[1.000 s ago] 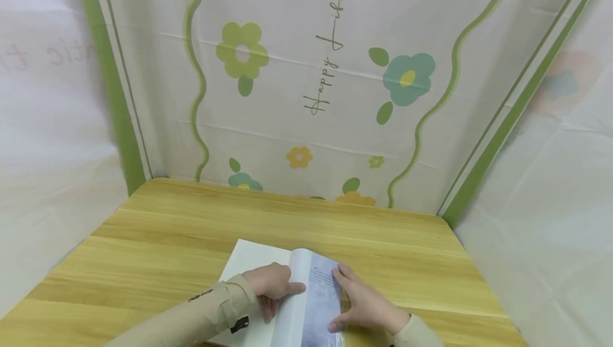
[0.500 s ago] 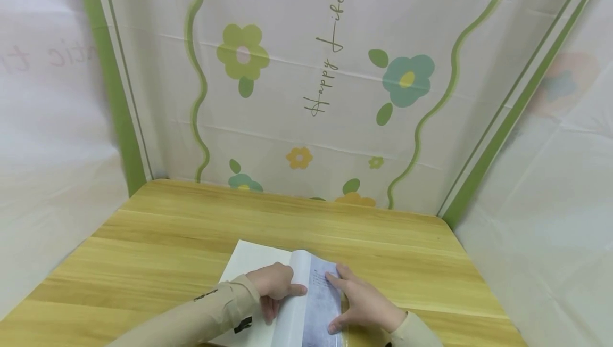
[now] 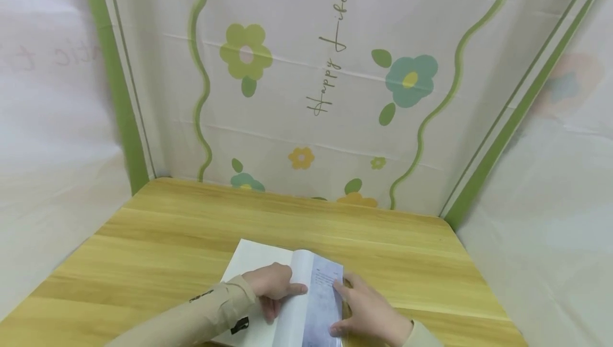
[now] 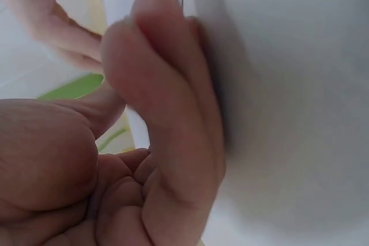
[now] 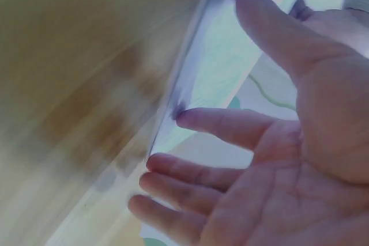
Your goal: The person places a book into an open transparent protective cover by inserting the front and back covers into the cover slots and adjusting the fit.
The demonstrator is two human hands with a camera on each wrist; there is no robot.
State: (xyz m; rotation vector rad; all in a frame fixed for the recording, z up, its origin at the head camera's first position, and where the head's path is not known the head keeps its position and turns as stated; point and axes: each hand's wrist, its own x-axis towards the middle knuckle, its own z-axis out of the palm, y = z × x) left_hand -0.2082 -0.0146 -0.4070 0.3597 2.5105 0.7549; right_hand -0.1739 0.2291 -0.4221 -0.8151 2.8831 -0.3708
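An open book (image 3: 322,310) lies near the front of the table, with a blank white page (image 3: 254,257) on its left. On its right is a pale lavender-blue page with small print near the top, beside a raised, curved white fold (image 3: 287,324). My left hand (image 3: 274,283) rests across the book, its thumb on the fold and its other fingers against the white page. In the left wrist view those fingers (image 4: 173,108) bend slightly along the paper. My right hand (image 3: 371,307) spreads at the book's right edge, thumb and index fingertips touching the lavender page (image 5: 202,70).
The wooden table (image 3: 239,208) extends behind and to both sides of the book. A white curtain (image 3: 287,91) printed with flowers and lettering hangs at the back, and more white cloth (image 3: 546,230) hangs at the sides.
My right hand's fingers have slid a little toward the book's right edge, uncovering the lavender page's top right corner. My left hand stays in place.
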